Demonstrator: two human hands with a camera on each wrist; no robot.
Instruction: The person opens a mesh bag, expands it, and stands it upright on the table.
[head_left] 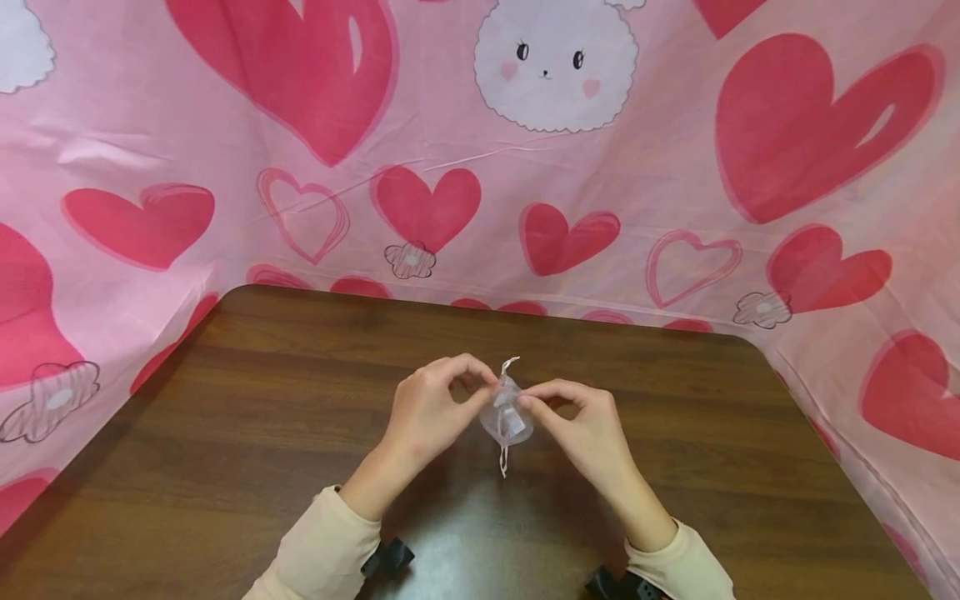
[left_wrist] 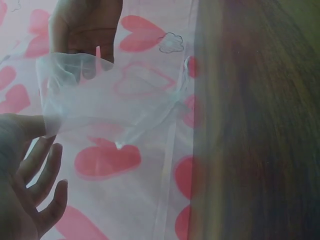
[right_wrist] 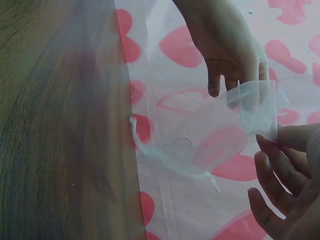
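Note:
A small sheer white drawstring bag (head_left: pixel 498 427) is held up between two hands over the table. My left hand (head_left: pixel 435 408) pinches its left edge between thumb and index finger. On the opposite side my right hand (head_left: pixel 592 429) pinches the right edge the same way. One white cord (head_left: pixel 504 463) hangs from the near end of the bag, and another sticks out at the far end. In the right wrist view the mesh of the bag (right_wrist: pixel 215 130) is spread and see-through, its gathered part toward the table side. A whitish patch shows within the bag in the head view.
The brown wooden table (head_left: pixel 262 400) has rounded far corners. Pink cloth (head_left: pixel 450 108) printed with red hearts and a white fluffy face surrounds it at the back and sides. Black wrist devices (head_left: pixel 387 557) sit by the cream sleeves (head_left: pixel 322 542).

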